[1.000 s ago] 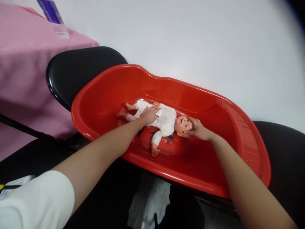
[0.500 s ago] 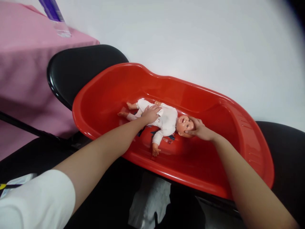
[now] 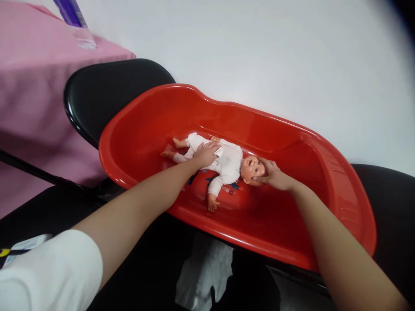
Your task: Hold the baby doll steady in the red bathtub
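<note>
A baby doll in white clothes lies on its back in the red baby bath, feet to the left and head to the right. My left hand is closed over its belly, with a fold of white cloth showing at the fingertips. Whether that cloth is separate or part of the doll's clothing, I cannot tell. At the right, my right hand cups the top of the doll's head, thumb and fingers on either side. One doll arm points toward me.
The bath rests across black chairs, one seat showing on the left and another on the right. A table with a pink cloth stands at the left, bearing a purple and clear package. Behind the bath is a pale wall.
The view has shifted very slightly. Both hands keep their places on the doll, and the doll lies as before.
</note>
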Available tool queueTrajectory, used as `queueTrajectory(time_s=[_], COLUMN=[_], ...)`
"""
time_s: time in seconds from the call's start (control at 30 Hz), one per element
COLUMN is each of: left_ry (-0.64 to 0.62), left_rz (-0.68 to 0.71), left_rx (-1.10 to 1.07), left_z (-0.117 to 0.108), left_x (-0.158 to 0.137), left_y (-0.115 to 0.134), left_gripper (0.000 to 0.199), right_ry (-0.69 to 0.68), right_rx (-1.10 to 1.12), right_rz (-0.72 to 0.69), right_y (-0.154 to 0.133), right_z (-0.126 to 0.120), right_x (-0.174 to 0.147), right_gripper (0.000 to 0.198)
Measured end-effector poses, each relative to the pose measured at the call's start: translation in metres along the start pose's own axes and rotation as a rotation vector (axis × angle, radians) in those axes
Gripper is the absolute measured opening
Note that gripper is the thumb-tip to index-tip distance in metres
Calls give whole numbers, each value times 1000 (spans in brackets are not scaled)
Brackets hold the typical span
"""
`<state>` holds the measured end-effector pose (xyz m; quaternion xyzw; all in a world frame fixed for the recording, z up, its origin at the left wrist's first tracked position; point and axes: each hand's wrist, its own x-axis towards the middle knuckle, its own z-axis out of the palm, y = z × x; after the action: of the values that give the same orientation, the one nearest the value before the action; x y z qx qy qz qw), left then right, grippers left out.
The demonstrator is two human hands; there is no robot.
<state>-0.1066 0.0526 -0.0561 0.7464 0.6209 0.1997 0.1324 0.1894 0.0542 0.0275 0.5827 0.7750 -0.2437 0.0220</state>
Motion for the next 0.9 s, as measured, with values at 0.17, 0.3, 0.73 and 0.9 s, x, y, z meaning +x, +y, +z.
queueTrajectory(time_s=[0.17,0.3,0.73,0.9], left_ry=[23,22,9,11], left_rz=[9,10,5,6], left_rx=[8,11,6,8], left_z=[3,6,5,5], left_x=[1,3,3,4], left_y=[-2,-4,-3,-3], left_gripper=[54,54,54,55], right_ry=[-1,-9,-7,-4], right_rx=[-6,-11,-13,-10], right_rz=[5,12,2,0], right_y=[-1,-2,0,-1], right_z=[-1,-1,-1,-1], right_x=[0,-1,0,-1], right_gripper=[95,95,94,93])
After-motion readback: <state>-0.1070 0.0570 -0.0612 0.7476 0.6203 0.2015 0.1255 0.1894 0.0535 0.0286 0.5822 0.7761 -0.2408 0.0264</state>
